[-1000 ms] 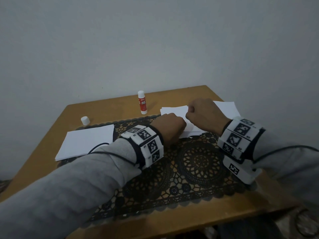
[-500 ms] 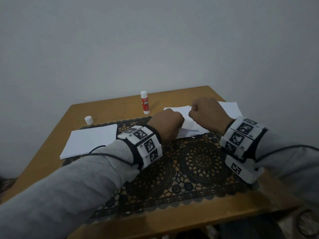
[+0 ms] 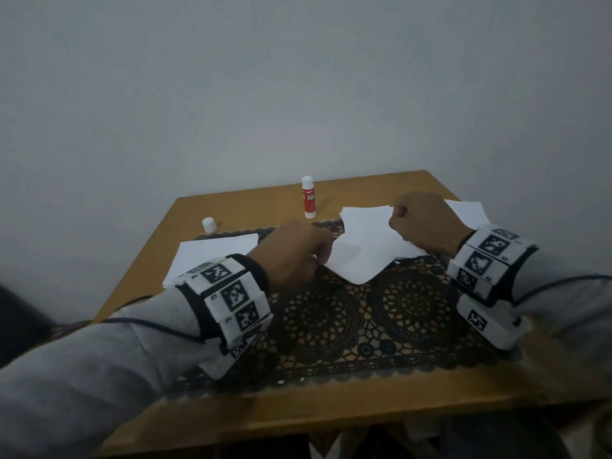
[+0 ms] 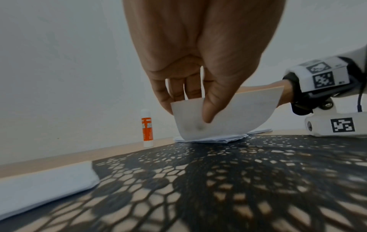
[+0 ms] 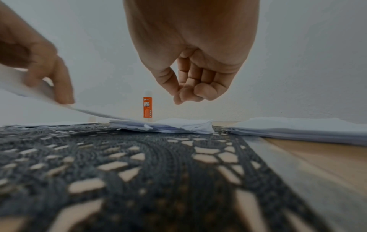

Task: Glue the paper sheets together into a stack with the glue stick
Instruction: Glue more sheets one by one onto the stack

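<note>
Head view: a wooden table [image 3: 231,207] fills the lower half of the frame, with a black lace mat [image 3: 364,313] across its middle. The left hand [image 3: 291,256], at centre frame, pinches the near corner of a white paper sheet [image 3: 361,256] that lifts off a paper pile [image 3: 367,217] right of centre. The right hand [image 3: 427,223], right of centre, hovers above that pile with fingers curled into a loose fist, holding nothing. A glue stick [image 3: 309,197] stands upright and uncapped at upper centre of the table; its white cap [image 3: 209,224] sits to the left. A second paper pile [image 3: 212,256] lies at the left, and a third [image 3: 467,210] shows behind the right hand.

Left wrist view: the left hand [image 4: 198,62] hangs from the top centre, thumb and fingers pinching the curved sheet [image 4: 228,116] above the pile [image 4: 210,138]. The glue stick [image 4: 147,128] stands left of centre.

Right wrist view: the right hand [image 5: 190,51] hangs from top centre, fingers curled inward, empty. The left hand [image 5: 39,62], upper left and blurred, raises the sheet [image 5: 59,103] off the pile [image 5: 178,125]. The glue stick [image 5: 148,108] stands at centre behind it.
</note>
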`<state>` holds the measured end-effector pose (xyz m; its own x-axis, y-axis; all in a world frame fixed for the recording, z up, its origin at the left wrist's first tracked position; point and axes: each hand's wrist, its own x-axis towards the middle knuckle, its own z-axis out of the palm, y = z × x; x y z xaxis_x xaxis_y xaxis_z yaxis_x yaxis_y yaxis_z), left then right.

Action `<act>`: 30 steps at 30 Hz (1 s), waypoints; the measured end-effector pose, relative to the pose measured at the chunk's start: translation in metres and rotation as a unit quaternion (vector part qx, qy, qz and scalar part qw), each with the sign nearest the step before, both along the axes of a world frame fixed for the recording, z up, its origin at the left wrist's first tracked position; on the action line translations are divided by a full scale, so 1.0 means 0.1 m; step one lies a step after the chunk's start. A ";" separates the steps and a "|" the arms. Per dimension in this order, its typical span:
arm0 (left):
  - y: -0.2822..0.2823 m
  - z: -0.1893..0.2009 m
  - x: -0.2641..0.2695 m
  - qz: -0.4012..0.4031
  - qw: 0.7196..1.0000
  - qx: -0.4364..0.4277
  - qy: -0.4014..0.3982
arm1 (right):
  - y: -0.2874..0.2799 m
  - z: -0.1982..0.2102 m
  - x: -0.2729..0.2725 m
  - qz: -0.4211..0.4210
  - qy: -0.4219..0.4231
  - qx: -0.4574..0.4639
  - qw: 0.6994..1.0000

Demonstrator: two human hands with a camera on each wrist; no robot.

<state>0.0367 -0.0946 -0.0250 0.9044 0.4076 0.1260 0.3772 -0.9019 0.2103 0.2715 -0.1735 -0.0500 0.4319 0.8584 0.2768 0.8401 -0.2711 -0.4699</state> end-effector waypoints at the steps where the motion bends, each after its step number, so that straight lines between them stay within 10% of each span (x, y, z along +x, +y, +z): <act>1: 0.01 0.01 -0.09 0.003 1.000 -0.006 0.004 | 0.00 0.00 -0.01 0.006 -0.001 0.000 1.000; 10: 0.22 -0.12 -0.80 0.035 0.995 -0.005 0.091 | 0.08 0.10 -0.08 0.084 -0.059 -0.042 0.994; 30: 0.34 -0.17 -0.84 -0.054 0.987 -0.023 0.148 | 1.48 0.08 -0.56 0.022 0.107 -0.068 0.992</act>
<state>-0.0473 -0.0604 -0.0419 0.9377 0.3051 -0.1664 0.3295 -0.9327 0.1465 0.2152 -0.0256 -0.0417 0.4301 0.9005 0.0633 0.7377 -0.3102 -0.5996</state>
